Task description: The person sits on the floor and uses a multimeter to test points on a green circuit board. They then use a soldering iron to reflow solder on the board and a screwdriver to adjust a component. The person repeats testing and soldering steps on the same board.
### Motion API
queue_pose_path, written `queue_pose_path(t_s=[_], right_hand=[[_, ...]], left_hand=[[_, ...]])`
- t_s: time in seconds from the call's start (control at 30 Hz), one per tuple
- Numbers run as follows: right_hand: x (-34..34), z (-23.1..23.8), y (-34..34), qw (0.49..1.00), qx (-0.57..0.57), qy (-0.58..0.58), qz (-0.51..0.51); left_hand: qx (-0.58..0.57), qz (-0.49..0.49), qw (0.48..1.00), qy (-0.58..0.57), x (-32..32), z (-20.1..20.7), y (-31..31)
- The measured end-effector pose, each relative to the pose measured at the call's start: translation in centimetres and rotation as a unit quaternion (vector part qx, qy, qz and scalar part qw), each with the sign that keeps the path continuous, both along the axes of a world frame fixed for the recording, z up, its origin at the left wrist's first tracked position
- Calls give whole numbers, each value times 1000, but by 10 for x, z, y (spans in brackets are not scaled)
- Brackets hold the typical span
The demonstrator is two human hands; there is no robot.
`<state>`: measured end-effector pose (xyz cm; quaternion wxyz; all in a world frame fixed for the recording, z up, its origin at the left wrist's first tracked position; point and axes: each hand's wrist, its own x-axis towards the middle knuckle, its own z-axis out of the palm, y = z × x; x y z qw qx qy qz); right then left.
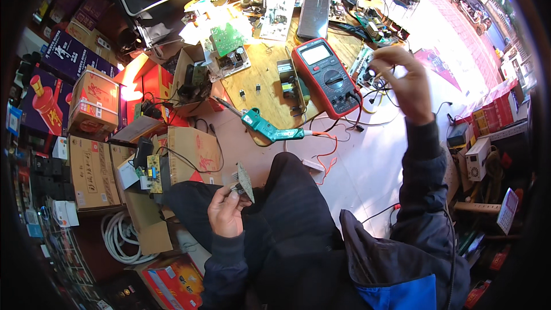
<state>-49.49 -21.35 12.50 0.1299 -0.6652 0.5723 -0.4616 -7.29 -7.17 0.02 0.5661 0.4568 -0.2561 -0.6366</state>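
Observation:
My left hand (226, 212) pinches a small circuit board (245, 182) above my lap, tilted so its flat face points to the right. Raised past the right edge of the wooden table (263, 72), my right hand (408, 83) has thumb and fingertips curled together. Something small and dark shows at its fingertips; I cannot make out what it is. Just left of that hand lies a red multimeter (326, 77) with cables plugged in. A green soldering gun (270, 126) lies across the table's near edge. Two small transistors (258, 88) rest nearby, beside an opened power module (290, 87).
A black phone (313, 16), a green circuit board (227, 38) and more electronics crowd the table's far side. Cardboard boxes (93, 103) are stacked on the left, near a coil of white cable (121, 238). A red wire (328, 163) hangs off the near edge. Shelved goods (479, 155) stand right.

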Motion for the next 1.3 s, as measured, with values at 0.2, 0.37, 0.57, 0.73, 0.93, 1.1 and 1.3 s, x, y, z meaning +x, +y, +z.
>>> queue_pose_path(t_s=[0.2,0.37,0.57,0.73,0.93,1.1,1.3], right_hand=[[96,-33,-13,921,-36,378,87],[102,-48,-39,910,-44,405,73],[98,-54,-52,913,-40,401,63],[102,-53,-57,899,-49,431,55],[97,-44,-64,910,-106,400,14],[85,-18,-63,939,-112,324,-26],[71,16,-18,998,-60,-17,16]], left_hand=[[-26,2,999,30,6,3,7],[-29,11,998,55,13,-2,16],[-41,16,996,76,20,-6,20],[-39,24,996,79,28,-6,23],[-34,23,996,84,30,-7,25],[-21,21,996,82,25,-5,24],[-29,9,997,75,26,-5,25]])
